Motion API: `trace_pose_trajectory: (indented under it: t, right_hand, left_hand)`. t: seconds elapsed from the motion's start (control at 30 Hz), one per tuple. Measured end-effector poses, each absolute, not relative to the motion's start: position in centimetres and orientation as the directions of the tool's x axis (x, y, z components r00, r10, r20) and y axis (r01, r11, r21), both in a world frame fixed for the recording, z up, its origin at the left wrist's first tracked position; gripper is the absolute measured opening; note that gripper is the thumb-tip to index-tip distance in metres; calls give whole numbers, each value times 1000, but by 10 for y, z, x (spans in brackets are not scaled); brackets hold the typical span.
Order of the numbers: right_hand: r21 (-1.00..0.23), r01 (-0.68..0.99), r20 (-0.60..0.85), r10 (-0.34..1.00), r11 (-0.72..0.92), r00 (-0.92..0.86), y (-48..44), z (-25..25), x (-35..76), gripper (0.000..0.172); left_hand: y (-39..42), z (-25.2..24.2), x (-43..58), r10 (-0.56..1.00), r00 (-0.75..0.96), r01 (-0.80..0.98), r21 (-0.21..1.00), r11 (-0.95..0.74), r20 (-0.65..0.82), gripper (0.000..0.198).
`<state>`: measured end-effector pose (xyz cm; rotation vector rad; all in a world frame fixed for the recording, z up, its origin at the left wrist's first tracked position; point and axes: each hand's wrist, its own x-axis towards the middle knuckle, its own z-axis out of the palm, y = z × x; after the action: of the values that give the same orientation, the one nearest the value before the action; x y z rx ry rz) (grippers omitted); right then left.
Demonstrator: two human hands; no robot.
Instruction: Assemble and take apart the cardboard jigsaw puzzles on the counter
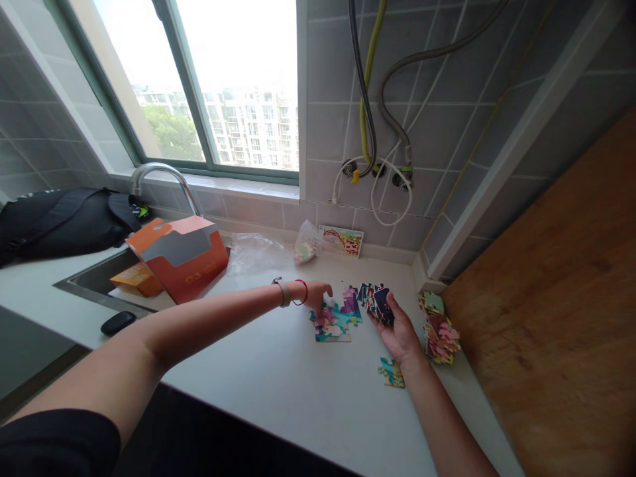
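Note:
My left hand [315,294] reaches across from the left, over the top edge of a partly joined jigsaw puzzle [334,329]. Its fingers are apart, with no piece visible between them. The puzzle lies flat on the white counter and shows pink, purple and teal parts. In my right hand [401,336], palm up, is a stack of puzzle pieces [381,306], dark on top, with the thumb pressed on it. Several dark pieces touch or overlap just left of the stack. A small teal-and-yellow puzzle section [391,373] lies apart, near my right wrist.
A heap of puzzle pieces [441,339] sits by the wooden board [556,305] at right. Along the wall are a picture card [350,242], a bag of pieces [307,244] and clear plastic wrap [256,253]. An orange box [183,258] stands over the sink, near a black case [118,323].

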<state>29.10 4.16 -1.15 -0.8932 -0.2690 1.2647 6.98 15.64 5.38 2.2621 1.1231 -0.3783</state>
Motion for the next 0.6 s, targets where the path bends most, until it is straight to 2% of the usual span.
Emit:
trace_pose_trajectory:
  t: [0.07,0.1,0.23,0.33,0.5,0.6]
  right_hand:
    - [-705,-709,-289,905,21,314,42,-12,291,46]
    - [-704,-709,-289,906,19,311,42,-12,291,46]
    - [-710,-703,-278,908,26,315,41,-9,290,46]
    - [-708,-706,-286,904,23,317,39,-5,289,48]
    - [-708,-705,-285,899,36,332,39,-4,288,48]
    - [-700,-713,-283,900,43,333,40,-6,289,47]
  left_hand:
    - [156,53,71,646,589,808,336,-484,-485,97]
    - [157,53,72,649,581,813,323,-485,-490,96]
    - [159,53,72,640,564,824,308,-475,-522,68]
    - [159,51,70,617,559,829,347,-438,-554,49]
    - [161,53,60,549,553,829,477,-292,-627,30]
    - [165,59,53,499,563,815,542,-205,-659,26]
